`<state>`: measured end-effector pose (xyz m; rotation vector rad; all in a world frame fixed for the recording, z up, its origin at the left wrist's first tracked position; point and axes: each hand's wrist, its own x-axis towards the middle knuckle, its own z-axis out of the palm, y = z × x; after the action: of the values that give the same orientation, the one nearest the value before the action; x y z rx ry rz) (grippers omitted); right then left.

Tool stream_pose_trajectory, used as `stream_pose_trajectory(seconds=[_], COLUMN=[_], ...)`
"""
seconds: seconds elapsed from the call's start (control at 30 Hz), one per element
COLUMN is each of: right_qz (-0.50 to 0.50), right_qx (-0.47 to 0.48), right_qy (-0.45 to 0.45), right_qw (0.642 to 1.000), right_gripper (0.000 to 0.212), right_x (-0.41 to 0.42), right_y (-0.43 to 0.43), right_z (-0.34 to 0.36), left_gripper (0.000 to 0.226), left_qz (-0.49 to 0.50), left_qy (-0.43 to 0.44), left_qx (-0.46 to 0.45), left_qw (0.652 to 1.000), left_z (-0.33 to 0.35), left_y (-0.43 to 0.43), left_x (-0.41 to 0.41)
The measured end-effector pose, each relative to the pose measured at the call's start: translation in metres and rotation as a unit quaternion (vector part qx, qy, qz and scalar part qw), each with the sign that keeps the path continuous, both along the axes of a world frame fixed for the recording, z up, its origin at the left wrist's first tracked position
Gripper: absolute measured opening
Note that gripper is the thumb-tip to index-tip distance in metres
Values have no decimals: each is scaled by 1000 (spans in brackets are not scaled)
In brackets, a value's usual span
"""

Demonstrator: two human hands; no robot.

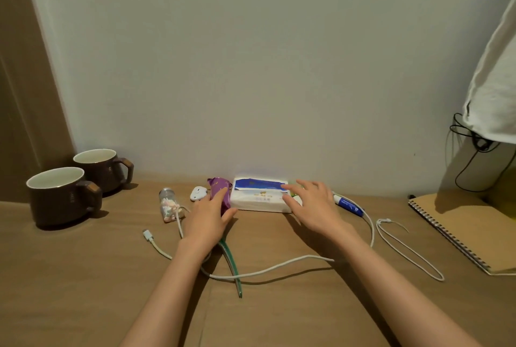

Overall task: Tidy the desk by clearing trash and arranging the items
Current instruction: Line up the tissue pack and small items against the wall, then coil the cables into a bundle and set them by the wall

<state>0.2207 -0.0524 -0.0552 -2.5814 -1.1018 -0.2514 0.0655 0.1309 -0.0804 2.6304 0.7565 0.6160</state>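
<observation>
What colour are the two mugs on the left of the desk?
Dark brown outside, pale cream inside: front mug, back mug, in the head view.

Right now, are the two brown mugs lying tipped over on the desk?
No, both brown mugs stand upright with open tops up, at the desk's far left.

Brown desk, two mugs, tissue pack, notebook
</observation>
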Motion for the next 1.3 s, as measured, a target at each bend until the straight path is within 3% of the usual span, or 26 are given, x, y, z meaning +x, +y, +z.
stream_pose_trajectory(seconds=[0.23,0.53,0.7,0.87,0.97,1.07,1.17,1.3], right_qz=[17,20,8,-26,-4,20,-48,-138], right_qx=[37,88,74,160,191,161,133,134], right_qy=[82,112,76,-14,32,61,-1,24], right_qw=[996,990,994,987,981,985,990,981], right_gripper=[50,45,46,32,26,20,17,27], right_x=[16,34,30,24,21,16,20,32], right_y=[-21,-29,-32,-44,-61,-83,-100,-115], right_z=[-19,-38,-34,-8,5,10,2,-13], left_gripper=[52,48,49,47,43,40,44,47], left_qz=[-45,-92,-87,-69,-96,-159,-231,-301], left_qy=[-36,-42,-34,-33,-65,-80,-39,55], left_qx=[-75,-99,-107,-76,-55,-65,-147,-159], left_qw=[996,990,990,994,992,982,961,939], left_z=[-2,-6,-4,13,26,41,53,53], left_y=[9,8,2,-14,-21,-43,-83,-126], left_x=[17,34,31,17,9,1,-10,-7])
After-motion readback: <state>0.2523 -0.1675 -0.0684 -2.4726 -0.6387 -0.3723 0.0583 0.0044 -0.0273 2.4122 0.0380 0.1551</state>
